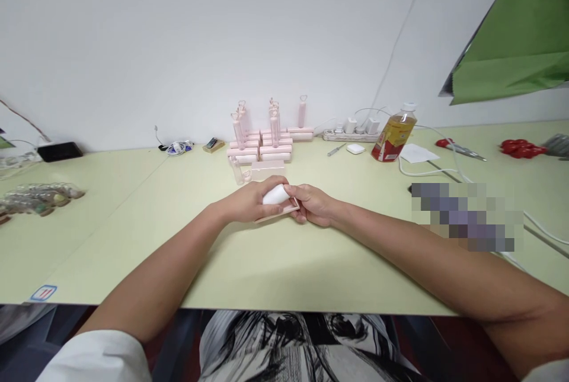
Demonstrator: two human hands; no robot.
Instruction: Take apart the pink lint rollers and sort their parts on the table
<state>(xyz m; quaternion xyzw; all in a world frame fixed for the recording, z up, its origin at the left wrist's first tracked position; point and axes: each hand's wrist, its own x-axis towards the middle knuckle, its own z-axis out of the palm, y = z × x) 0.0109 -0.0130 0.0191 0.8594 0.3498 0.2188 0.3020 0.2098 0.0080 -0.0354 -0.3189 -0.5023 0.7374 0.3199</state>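
My left hand (246, 203) and my right hand (313, 204) meet at the middle of the pale green table (133, 234). Together they grip a small lint roller (278, 198): a white roll sits on top, and a pink part shows beneath the fingers. Both hands have their fingers curled around it. Just behind my hands lie a clear plastic cover (268, 169) and a clear tube (237, 171). Farther back stands a stack of pink lint rollers (267, 133), several with their handles pointing up.
A bottle of yellow liquid (395, 133), a power strip (351, 131) with white cables, and a screwdriver (336, 150) sit at the back right. Red-handled tools (520, 148) lie far right. A bag of clear items (38, 197) rests at the left, a black box (59, 151) behind it.
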